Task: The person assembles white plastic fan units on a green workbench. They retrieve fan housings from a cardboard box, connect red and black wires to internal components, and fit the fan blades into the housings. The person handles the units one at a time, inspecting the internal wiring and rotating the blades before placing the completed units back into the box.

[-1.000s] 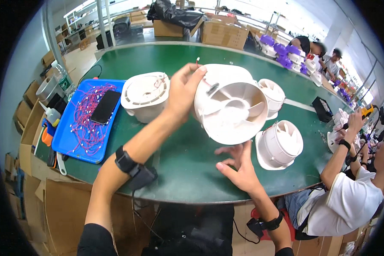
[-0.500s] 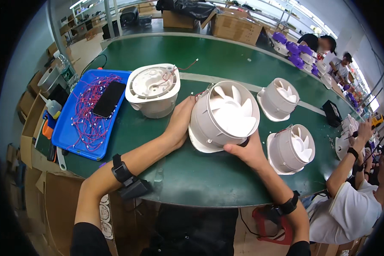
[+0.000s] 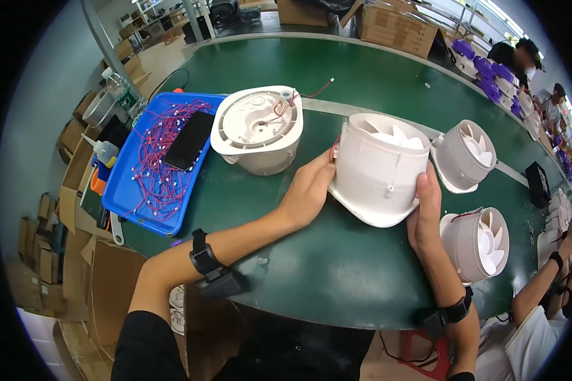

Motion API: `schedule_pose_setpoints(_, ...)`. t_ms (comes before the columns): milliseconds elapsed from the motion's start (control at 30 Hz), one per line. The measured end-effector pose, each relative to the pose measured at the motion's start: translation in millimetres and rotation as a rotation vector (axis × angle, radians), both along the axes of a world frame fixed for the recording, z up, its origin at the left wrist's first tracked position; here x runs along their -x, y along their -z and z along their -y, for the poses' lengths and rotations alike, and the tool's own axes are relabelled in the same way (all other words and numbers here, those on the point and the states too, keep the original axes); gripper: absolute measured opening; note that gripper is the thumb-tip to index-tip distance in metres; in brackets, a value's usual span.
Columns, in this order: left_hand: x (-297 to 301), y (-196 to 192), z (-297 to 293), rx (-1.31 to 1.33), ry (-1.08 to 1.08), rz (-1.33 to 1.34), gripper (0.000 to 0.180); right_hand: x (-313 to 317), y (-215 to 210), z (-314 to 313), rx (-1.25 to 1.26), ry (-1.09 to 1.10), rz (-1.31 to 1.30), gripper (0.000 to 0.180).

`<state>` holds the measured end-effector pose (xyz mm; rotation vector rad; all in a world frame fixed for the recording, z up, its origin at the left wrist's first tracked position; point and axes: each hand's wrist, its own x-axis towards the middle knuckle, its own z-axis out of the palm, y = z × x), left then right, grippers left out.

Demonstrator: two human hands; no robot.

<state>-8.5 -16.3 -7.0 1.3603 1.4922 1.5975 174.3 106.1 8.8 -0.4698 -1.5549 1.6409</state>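
bright, even overhead light, soft shadows, slight sheen on the green table (image 3: 362, 82); sharp centre, fisheye-bent dark rim

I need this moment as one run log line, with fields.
left hand: holds white fan housing | right hand: holds same housing | housing: base on green table | left of it: upturned white housing, blue tray

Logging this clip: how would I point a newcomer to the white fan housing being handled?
Start at the green table and the blue tray of red wires on its left. Right of the tray sits a white housing with its flat base up; the next one right is the fan housing. It alone is gripped between the left hand and the right hand.
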Motion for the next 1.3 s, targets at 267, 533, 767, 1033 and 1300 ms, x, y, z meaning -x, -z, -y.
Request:
schedule_pose_setpoints(267, 7, 3, -1, -0.044, 0.036, -0.054, 0.067, -3, 4, -2, 0.165, -0.097, 0.026, 0.067)
schedule_pose_setpoints(533, -5, -4, 4, -0.096, 0.172, 0.087, 0.092, -5, -1, 4, 0.315, -0.095, 0.004, 0.062)
schedule_pose_setpoints(767, 2, -5, 0, -0.084, 0.229, 0.128, 0.094, -1, -11, 8, 0.348, -0.098, 0.018, 0.062)
schedule_pose_setpoints(1033, 2, -9, 3, -0.093, 0.224, 0.076, 0.091, -2, -8, 7, 0.344, -0.132, 0.002, 0.059)
schedule_pose_setpoints(1300, 12, 14, 2, -0.020, 0.065, 0.217, 0.076, 1, 13, 0, 0.076, -0.114, -0.057, 0.059)
